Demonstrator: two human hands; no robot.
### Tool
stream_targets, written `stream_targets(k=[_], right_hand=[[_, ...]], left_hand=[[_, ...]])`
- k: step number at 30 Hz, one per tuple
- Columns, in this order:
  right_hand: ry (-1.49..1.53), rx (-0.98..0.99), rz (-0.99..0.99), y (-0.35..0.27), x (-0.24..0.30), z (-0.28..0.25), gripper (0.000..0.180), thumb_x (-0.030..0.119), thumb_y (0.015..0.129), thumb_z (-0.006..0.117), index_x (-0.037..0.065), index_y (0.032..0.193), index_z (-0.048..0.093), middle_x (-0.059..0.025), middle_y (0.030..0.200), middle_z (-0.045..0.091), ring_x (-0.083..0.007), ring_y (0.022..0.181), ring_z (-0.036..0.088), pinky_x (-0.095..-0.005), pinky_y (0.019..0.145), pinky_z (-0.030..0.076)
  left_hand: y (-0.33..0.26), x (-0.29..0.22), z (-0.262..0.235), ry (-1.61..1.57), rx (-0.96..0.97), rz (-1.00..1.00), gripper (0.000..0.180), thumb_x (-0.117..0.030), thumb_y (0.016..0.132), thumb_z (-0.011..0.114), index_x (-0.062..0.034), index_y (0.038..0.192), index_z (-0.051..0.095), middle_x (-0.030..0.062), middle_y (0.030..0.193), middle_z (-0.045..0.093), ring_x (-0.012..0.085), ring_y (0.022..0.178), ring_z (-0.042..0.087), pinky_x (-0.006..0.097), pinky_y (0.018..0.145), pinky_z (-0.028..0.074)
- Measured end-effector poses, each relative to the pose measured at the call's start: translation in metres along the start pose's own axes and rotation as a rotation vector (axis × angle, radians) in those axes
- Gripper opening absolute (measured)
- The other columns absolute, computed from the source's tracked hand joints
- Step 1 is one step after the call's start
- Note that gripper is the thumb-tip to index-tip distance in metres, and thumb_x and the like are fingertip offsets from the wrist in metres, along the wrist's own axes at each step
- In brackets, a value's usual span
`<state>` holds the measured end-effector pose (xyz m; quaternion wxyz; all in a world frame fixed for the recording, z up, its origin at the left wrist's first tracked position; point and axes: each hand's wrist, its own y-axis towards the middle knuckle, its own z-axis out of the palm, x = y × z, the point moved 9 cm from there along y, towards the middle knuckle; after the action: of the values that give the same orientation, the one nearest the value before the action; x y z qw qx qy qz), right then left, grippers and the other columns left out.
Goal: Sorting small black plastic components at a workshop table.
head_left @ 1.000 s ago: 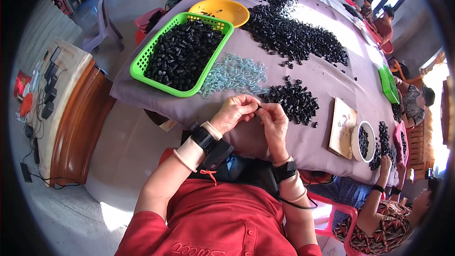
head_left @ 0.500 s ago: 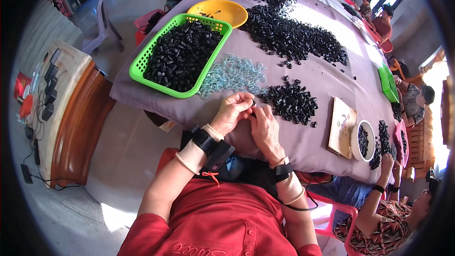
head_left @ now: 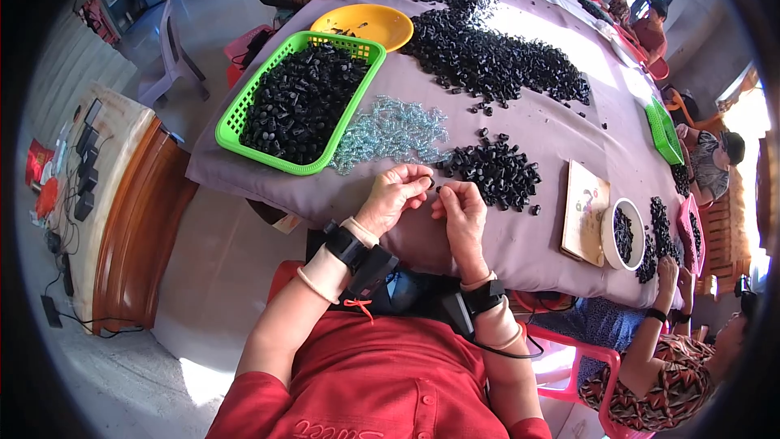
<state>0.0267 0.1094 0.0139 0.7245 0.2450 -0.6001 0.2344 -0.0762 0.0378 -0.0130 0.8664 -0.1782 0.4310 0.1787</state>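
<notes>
While small black pieces are pinched by the left hand and right hand near frame centre, light pressure should be applied and both pieces squarely aligned.

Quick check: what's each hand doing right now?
Left hand: closed, pinching a small dark piece.
Right hand: closed in a pinch, seemingly on a black bit, too small to identify.
</notes>
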Motion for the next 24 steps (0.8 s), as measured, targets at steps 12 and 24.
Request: stream_targets(k=[12, 24], right_hand=[[0.083, -0.043, -0.047, -0.0032, 0.0004, 0.001, 0.006, 0.004, 0.088, 0.053, -0.001, 0.088, 0.052, -0.0058, 0.071, 0.058, -0.0087, 0.058, 0.057, -0.0217, 0.051, 0.051], [0.03, -0.029, -0.074, -0.0036, 0.004, 0.0028, 0.006, 0.005, 0.087, 0.057, 0.003, 0.085, 0.051, -0.0016, 0.07, 0.056, -0.0046, 0.054, 0.049, -0.018, 0.047, 0.042]], left_hand=[[0.0008, 0.0008, 0.0036, 0.078, -0.021, 0.016, 0.013, -0.01, 0.085, 0.059, -0.003, 0.097, 0.06, -0.0007, 0.076, 0.059, 0.0047, 0.061, 0.052, 0.016, 0.054, 0.042], [-0.002, 0.0018, 0.0066, 0.038, -0.009, -0.027, 0.012, -0.013, 0.086, 0.06, -0.0053, 0.095, 0.06, -0.0006, 0.078, 0.061, 0.005, 0.062, 0.054, 0.017, 0.056, 0.044]])
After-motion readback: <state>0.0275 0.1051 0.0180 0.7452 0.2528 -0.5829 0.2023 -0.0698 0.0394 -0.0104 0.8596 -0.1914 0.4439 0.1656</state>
